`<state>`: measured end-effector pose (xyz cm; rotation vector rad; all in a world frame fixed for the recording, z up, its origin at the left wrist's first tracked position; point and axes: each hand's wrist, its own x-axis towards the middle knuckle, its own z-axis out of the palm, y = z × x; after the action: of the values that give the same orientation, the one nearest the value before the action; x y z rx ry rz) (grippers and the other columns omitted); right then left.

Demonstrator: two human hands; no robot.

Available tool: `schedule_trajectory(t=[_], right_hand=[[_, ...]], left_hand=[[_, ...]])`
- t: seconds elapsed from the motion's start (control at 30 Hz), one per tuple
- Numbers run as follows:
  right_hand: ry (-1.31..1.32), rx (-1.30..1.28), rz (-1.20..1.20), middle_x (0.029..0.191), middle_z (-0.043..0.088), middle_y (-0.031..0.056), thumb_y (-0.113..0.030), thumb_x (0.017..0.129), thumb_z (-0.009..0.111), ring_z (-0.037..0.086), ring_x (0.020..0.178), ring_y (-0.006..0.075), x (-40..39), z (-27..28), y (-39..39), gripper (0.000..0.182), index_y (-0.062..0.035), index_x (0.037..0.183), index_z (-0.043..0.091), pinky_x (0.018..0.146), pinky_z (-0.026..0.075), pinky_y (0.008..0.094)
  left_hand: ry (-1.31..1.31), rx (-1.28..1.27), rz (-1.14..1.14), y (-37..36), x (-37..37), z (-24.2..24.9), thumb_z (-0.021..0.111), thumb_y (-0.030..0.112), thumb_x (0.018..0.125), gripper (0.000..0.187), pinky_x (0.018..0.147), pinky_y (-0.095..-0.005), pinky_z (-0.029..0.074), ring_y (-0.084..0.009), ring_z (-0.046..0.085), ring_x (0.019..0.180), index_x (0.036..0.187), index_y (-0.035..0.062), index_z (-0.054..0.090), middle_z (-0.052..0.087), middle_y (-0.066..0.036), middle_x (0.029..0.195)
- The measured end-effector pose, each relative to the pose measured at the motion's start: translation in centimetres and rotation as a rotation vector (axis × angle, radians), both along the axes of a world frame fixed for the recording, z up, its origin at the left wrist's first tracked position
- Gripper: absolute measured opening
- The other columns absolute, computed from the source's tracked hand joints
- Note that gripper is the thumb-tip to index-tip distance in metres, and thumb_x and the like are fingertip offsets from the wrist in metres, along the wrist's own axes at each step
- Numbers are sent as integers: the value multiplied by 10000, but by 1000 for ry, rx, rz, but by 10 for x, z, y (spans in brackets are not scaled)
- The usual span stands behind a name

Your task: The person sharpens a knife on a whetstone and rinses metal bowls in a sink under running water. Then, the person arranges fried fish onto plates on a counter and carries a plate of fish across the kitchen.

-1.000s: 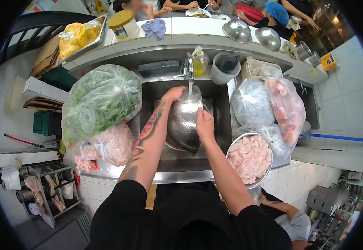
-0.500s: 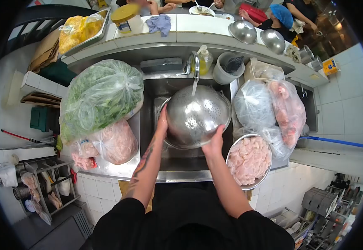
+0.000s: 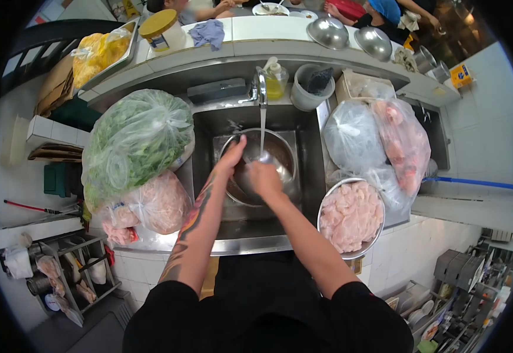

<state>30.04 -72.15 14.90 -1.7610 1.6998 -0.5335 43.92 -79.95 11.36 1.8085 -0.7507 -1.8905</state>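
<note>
A round metal bowl (image 3: pixel 291 154) sits in the steel sink (image 3: pixel 306 206) under a running stream from the faucet (image 3: pixel 261 88). Over its left side is my left hand (image 3: pixel 233 154), fingers stretched out. My right hand (image 3: pixel 263 177) is closed over the middle of the bowl, beside the falling water. A shiny, curved metal surface (image 3: pixel 281 170) shows just past its knuckles; I cannot tell what, if anything, the fingers grip. To the right of the sink stands a bowl of pale raw meat pieces (image 3: pixel 352 215).
Bagged leafy greens (image 3: pixel 138 147) and bagged raw meat (image 3: pixel 161 203) crowd the left counter. More bags, one with reddish meat (image 3: pixel 402 144), lie on the right. A soap bottle (image 3: pixel 275 79) and a plastic tub (image 3: pixel 312 88) stand behind the sink. People are beyond the ledge.
The perforated metal dome that both hands held by its sides no longer shows as a dome. Both hands have come together, and the bowl's inside is in view.
</note>
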Motion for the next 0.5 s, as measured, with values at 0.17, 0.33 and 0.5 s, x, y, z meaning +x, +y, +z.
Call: schedule_trajectory(t=[0.17,0.33,0.5], right_hand=[[-144,141,452,1161,691,202,-432,977,549,663,1052,421,34,-4,51,438,-64,1191,651,900,514,510],[287,621,677,1514,463,214,-578,1015,334,378,1452,359,-56,-64,37,654,-160,1498,475,1211,177,550],[1134,54,660,1681,153,120,-496,995,471,64,1560,292,-103,-104,-29,622,-234,1553,386,1233,36,559]], left_hand=[[160,71,265,79,87,-81,580,16,830,546,647,-472,582,-296,642,853,1353,106,448,595,-136,964],[111,-187,429,122,70,-68,559,-102,712,743,721,-362,552,-269,632,948,1422,72,430,612,-152,1147],[169,-216,462,153,57,-82,575,-126,695,765,761,-345,541,-262,635,992,1425,51,425,624,-131,1181]])
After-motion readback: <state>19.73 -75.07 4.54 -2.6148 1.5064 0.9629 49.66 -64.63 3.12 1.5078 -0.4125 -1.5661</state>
